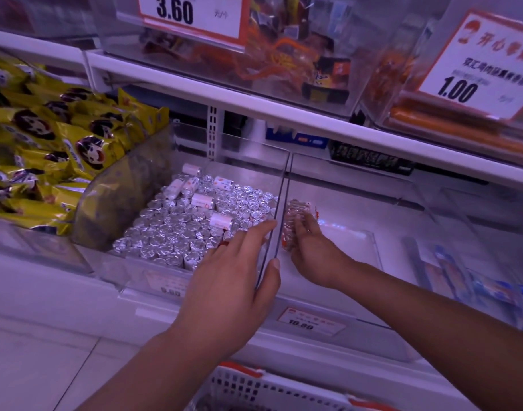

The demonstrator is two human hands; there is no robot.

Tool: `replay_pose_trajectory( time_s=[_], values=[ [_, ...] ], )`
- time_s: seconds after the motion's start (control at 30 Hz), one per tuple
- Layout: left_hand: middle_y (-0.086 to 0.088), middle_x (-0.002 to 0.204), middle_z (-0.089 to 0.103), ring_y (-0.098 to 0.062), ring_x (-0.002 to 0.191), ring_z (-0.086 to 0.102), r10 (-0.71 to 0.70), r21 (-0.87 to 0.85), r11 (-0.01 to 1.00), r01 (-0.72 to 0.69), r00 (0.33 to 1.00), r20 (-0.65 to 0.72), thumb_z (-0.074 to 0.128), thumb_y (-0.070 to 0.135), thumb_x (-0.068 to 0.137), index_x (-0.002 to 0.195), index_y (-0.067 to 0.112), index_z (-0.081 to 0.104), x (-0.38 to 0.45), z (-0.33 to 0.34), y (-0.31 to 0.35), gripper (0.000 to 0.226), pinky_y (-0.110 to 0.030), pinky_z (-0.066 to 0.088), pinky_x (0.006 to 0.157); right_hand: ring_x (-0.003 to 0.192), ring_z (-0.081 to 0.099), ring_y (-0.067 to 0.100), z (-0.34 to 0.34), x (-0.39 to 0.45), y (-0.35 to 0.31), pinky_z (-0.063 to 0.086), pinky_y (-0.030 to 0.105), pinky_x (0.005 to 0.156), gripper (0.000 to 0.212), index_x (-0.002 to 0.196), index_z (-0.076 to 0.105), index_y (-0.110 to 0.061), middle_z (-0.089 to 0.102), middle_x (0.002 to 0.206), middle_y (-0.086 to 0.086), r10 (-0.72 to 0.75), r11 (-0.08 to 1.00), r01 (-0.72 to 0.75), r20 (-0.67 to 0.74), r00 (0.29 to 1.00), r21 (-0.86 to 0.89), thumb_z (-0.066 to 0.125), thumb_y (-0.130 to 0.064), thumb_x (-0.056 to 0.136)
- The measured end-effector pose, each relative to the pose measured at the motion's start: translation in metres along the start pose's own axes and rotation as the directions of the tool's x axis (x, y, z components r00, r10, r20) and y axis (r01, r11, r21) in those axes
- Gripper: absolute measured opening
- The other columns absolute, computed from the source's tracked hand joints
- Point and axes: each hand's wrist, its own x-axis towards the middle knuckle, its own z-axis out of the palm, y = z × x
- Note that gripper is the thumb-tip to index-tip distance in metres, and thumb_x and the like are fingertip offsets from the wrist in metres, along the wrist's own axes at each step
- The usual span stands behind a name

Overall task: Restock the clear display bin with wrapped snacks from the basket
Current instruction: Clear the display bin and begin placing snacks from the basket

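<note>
Snack pack [297, 222] in a clear red-white wrapper sits low in the right clear bin [352, 203], close to its left wall. Right hand [312, 252] reaches into that bin, fingers curled around the pack, grip closed on it. Left hand [233, 280] stretches forward with fingers straight, lying over the divider wall [279, 212] between the two bins, thumb on the right side, fingertips over the left bin [141, 179]; grip slack, holding nothing. Left bin packed with foil rolls [195, 229], a few white-labelled ones lying on top. Both forearms bare, angled up from the bottom of the view. White basket [254, 390] with orange rim at the bottom edge, contents hard to tell. Price tags [310, 321] on the bin fronts. Yellow packets [46, 149] piled to the left. Upper shelf [254, 102] carries more clear bins with signs reading 3.60 [175, 10] and 1.00 [457, 90]. Blue packets [476, 286] far right.
</note>
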Motion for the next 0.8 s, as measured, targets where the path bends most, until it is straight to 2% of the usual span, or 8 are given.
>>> replay_pose_trajectory(
  time_s=[0.07,0.17,0.27,0.4,0.47,0.57,0.73,0.8],
  values=[
    [0.005,0.122,0.065,-0.022,0.106,0.064,0.0,0.002,1.0,0.0,1.0,0.001,0.044,0.042,0.094,0.142,0.033,0.035,0.0,0.0,0.0,0.05,-0.04,0.052,0.083,0.144,0.026,0.043,0.002,0.001,0.003,0.028,0.036,0.117,0.073,0.155,0.005,-0.002,-0.004,0.162,0.023,0.001,1.0,-0.002,-0.029,1.0,-0.03,0.045,-0.02,0.096],
    [0.005,0.122,0.065,-0.022,0.106,0.064,-0.001,0.001,1.0,0.001,1.0,0.005,0.044,0.042,0.094,0.143,0.034,0.034,0.0,-0.001,0.0,0.05,-0.04,0.052,0.084,0.15,0.007,0.04,0.002,0.003,0.009,0.017,0.047,0.121,0.073,0.155,0.009,-0.009,0.004,0.163,0.015,0.013,0.992,-0.02,-0.053,0.999,-0.122,0.045,-0.031,0.095],
    [0.006,0.123,0.064,-0.021,0.107,0.063,0.002,-0.003,1.0,-0.002,1.0,0.007,0.044,0.042,0.095,0.143,0.035,0.033,0.0,-0.002,0.001,0.05,-0.041,0.052,0.086,0.151,0.001,0.038,-0.001,0.003,0.014,0.019,0.048,0.121,0.072,0.156,0.009,-0.01,0.006,0.163,0.014,-0.028,0.982,0.015,-0.065,0.997,-0.186,0.043,-0.034,0.097],
    [0.006,0.123,0.063,-0.021,0.106,0.063,0.008,-0.006,1.0,-0.008,1.0,0.007,0.044,0.043,0.095,0.143,0.036,0.032,-0.002,-0.003,0.0,0.05,-0.041,0.052,0.085,0.151,0.004,0.035,-0.003,0.003,0.018,0.019,0.046,0.121,0.074,0.156,0.009,-0.009,0.009,0.162,0.013,-0.065,0.972,0.053,-0.045,0.997,-0.23,0.044,-0.037,0.098],
    [0.006,0.123,0.064,-0.021,0.106,0.063,0.014,-0.003,1.0,-0.014,1.0,0.001,0.044,0.042,0.095,0.143,0.035,0.033,-0.002,-0.002,-0.001,0.05,-0.041,0.052,0.084,0.15,0.009,0.033,-0.006,0.004,0.017,0.021,0.043,0.121,0.077,0.156,0.012,-0.008,0.013,0.162,0.012,-0.074,0.979,0.062,-0.055,0.996,-0.196,0.05,-0.037,0.095],
    [0.005,0.125,0.063,-0.021,0.108,0.062,0.019,-0.006,1.0,-0.019,1.0,0.011,0.046,0.04,0.094,0.144,0.033,0.034,-0.002,-0.002,-0.002,0.052,-0.041,0.052,0.086,0.145,0.027,0.028,-0.017,0.001,0.019,0.025,0.03,0.118,0.082,0.154,0.02,-0.01,0.026,0.157,0.012,-0.093,0.994,0.086,-0.129,0.987,-0.062,0.063,-0.033,0.089],
    [0.003,0.133,0.053,-0.022,0.114,0.056,0.052,-0.012,0.999,-0.052,0.998,0.034,0.049,0.037,0.093,0.144,0.025,0.04,-0.005,-0.004,0.0,0.053,-0.039,0.048,0.093,0.142,0.034,0.024,-0.035,-0.03,0.022,0.022,0.017,0.111,0.083,0.155,0.021,-0.01,0.028,0.157,0.01,0.041,0.988,-0.011,-0.192,0.981,0.155,0.067,-0.032,0.09],
    [-0.001,0.139,0.048,-0.024,0.119,0.053,0.096,0.014,0.995,-0.097,0.995,0.022,0.051,0.033,0.092,0.141,0.02,0.046,-0.009,-0.007,0.005,0.051,-0.041,0.045,0.098,0.136,0.044,0.022,-0.039,-0.053,0.018,0.03,0.023,0.113,0.072,0.152,0.032,-0.011,0.039,0.151,0.01,0.085,0.968,-0.009,-0.294,0.952,0.25,0.067,-0.027,0.091]
  ],
)
